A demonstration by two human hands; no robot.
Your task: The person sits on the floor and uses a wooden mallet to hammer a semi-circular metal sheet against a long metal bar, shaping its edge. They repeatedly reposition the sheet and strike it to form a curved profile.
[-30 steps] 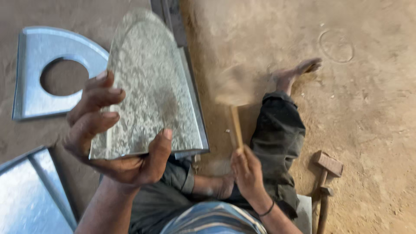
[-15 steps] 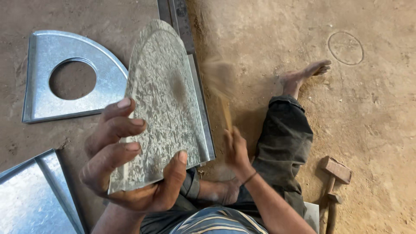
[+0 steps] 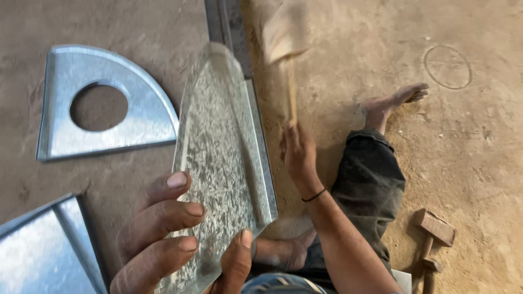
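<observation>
Spare wooden mallet [image 3: 433,239] on dirt, holed sheet-metal pc [image 3: 103,103].

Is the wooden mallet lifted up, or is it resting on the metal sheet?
Lifted: the wooden mallet, blurred, is above the right hand, apart from the metal sheet.

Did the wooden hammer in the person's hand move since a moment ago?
Yes. The mallet in the right hand swung up, away from the person's body, farther up along the metal rail.

Holed plate [image 3: 109,103] lies left of held sheet [image 3: 223,163]; spare mallet [image 3: 433,239] right.
</observation>
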